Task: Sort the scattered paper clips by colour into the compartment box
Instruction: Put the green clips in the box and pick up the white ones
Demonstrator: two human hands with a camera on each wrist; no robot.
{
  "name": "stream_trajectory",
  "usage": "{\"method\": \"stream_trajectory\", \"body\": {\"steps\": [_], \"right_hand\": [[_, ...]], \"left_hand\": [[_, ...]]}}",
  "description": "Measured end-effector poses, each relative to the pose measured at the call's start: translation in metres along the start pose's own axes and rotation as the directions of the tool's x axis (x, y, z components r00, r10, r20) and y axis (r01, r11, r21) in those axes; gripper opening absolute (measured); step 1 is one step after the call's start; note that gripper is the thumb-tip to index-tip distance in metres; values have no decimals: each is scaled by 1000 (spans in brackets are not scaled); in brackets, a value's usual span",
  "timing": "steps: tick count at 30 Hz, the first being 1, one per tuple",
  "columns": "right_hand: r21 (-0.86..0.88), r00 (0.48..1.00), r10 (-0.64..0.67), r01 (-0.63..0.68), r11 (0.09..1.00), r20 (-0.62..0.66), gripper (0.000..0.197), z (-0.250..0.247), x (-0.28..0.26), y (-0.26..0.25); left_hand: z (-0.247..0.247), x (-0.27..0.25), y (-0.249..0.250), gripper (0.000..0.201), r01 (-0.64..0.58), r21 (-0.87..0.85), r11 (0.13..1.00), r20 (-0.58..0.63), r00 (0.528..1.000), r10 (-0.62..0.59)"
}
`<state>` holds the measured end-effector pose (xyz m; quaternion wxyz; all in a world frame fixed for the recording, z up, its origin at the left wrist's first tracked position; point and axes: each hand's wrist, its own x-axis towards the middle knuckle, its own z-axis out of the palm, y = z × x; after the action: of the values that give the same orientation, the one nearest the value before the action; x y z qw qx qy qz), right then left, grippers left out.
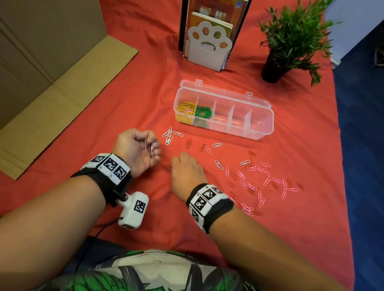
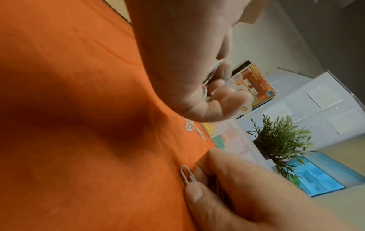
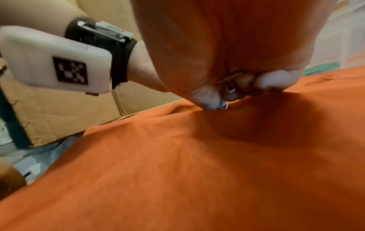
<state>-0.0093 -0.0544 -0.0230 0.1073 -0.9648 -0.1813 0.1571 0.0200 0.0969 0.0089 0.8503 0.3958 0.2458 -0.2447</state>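
A clear compartment box [image 1: 261,109] stands open on the red cloth, with yellow clips [image 1: 185,112] in its leftmost compartment and green clips [image 1: 203,113] in the one beside it. My left hand [image 1: 150,146] is cupped palm up, fingers curled round a few white clips [image 1: 150,150]. Just right of it, my right hand [image 1: 175,164] is knuckles up on the cloth, pinching a white clip [image 2: 187,173]. In the right wrist view its fingers [image 3: 207,96] also hold other clips against the palm. White clips [image 1: 170,134], red clips [image 1: 189,142] and a pink and white scatter [image 1: 259,180] lie loose.
A large cardboard box [image 1: 32,64] with an open flap fills the left side. A paw-shaped bookend with books [image 1: 208,43] and a potted plant [image 1: 291,38] stand behind the compartment box. The cloth ends at the right over blue floor [image 1: 369,159].
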Motion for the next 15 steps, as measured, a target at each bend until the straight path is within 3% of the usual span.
{"method": "stream_trajectory", "body": {"steps": [4, 5, 7, 9, 11, 13, 15], "right_hand": [[354, 985, 69, -121, 927, 155, 14, -11, 6, 23], [488, 979, 118, -187, 853, 169, 10, -15, 6, 31], [752, 947, 242, -315, 580, 209, 18, -24, 2, 49], [886, 912, 298, -367, 283, 282, 25, -33, -4, 66], [930, 894, 309, -362, 71, 324, 27, -40, -9, 84], [931, 880, 312, -314, -187, 360, 23, -47, -13, 99], [877, 867, 305, -256, -406, 395, 19, -51, -18, 110]], "left_hand": [[9, 15, -1, 24, 60, 136, 989, -163, 986, -38], [12, 20, -3, 28, 56, 211, 976, -206, 978, -11], [16, 30, -5, 29, -5, 463, 886, -267, 953, 145], [15, 40, -4, 24, -39, 769, 638, -265, 889, 374], [14, 45, -1, 23, -3, 940, 341, -194, 816, 544], [12, 51, 0, 33, 34, 993, 111, -94, 796, 598], [11, 56, -3, 44, 70, 997, -18, -46, 809, 586]]}}
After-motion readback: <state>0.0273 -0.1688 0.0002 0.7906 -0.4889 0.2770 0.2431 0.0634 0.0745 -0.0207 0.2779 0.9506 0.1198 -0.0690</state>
